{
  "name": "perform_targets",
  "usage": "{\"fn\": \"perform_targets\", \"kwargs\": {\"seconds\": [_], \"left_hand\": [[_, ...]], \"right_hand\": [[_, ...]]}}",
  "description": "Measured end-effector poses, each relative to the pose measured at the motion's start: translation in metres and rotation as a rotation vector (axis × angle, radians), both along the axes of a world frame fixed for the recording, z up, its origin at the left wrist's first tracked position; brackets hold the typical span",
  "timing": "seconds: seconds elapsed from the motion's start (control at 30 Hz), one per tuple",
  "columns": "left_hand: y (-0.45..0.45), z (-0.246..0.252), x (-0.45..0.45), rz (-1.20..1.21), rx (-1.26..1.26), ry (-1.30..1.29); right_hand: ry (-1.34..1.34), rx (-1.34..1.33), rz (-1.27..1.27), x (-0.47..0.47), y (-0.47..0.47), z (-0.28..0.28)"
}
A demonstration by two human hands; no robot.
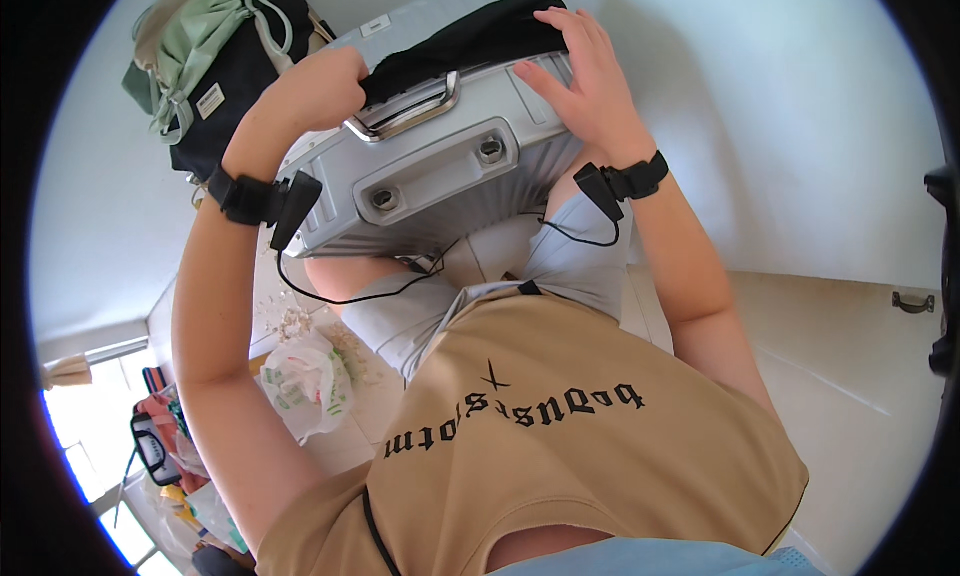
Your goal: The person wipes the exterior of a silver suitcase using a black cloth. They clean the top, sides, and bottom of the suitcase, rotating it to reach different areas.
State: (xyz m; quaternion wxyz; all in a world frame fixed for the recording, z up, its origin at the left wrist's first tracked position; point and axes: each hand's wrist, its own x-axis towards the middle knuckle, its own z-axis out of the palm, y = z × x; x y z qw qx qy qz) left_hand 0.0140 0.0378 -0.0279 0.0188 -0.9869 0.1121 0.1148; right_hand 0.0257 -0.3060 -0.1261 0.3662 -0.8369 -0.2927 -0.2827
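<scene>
A silver ribbed suitcase [442, 156] stands tilted between and over the person's knees. A black cloth [472, 40] lies stretched across its upper side, behind the raised metal carry handle [412, 111]. My left hand [322, 88] is closed on the left end of this cloth, beside the handle. My right hand [589, 77] rests with its fingertips on the cloth's right end, thumb apart, at the suitcase's right corner. The side facing me has a recessed panel with two round fittings. Each wrist wears a black strap with a cabled device.
A black and green drawstring bag [217, 66] leans at the suitcase's left. A white plastic bag [307, 381] lies on the tiled floor near small scattered bits. Piled bags [169, 441] stand at lower left by a window. A pale panel with a metal pull handle [913, 302] is at right.
</scene>
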Motion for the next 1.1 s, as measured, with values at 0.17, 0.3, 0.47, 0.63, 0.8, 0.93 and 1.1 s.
{"fn": "perform_targets", "kwargs": {"seconds": [0.17,0.3,0.47,0.63,0.8,0.93,1.1], "left_hand": [[-0.004,0.000,0.028,0.091,-0.559,0.146],[-0.009,0.012,0.019,0.190,-1.281,0.421],[-0.032,0.038,-0.004,0.098,-1.640,0.618],[-0.059,0.052,-0.019,0.239,-1.723,0.602],[-0.064,0.051,-0.010,0.031,-1.596,0.543],[-0.044,0.032,-0.039,0.061,-1.182,0.019],[0.000,0.007,-0.136,-0.010,-0.471,-0.375]], "right_hand": [[0.039,0.029,0.051,0.004,-0.002,-0.007],[0.127,0.125,0.110,0.008,-0.004,-0.001],[0.258,0.284,0.304,0.005,-0.009,0.030],[0.258,0.243,0.449,0.003,0.005,0.059],[0.406,0.217,0.422,0.028,0.002,0.064],[0.445,0.459,0.326,0.047,-0.042,0.080],[0.349,0.608,0.063,0.019,-0.089,0.121]]}}
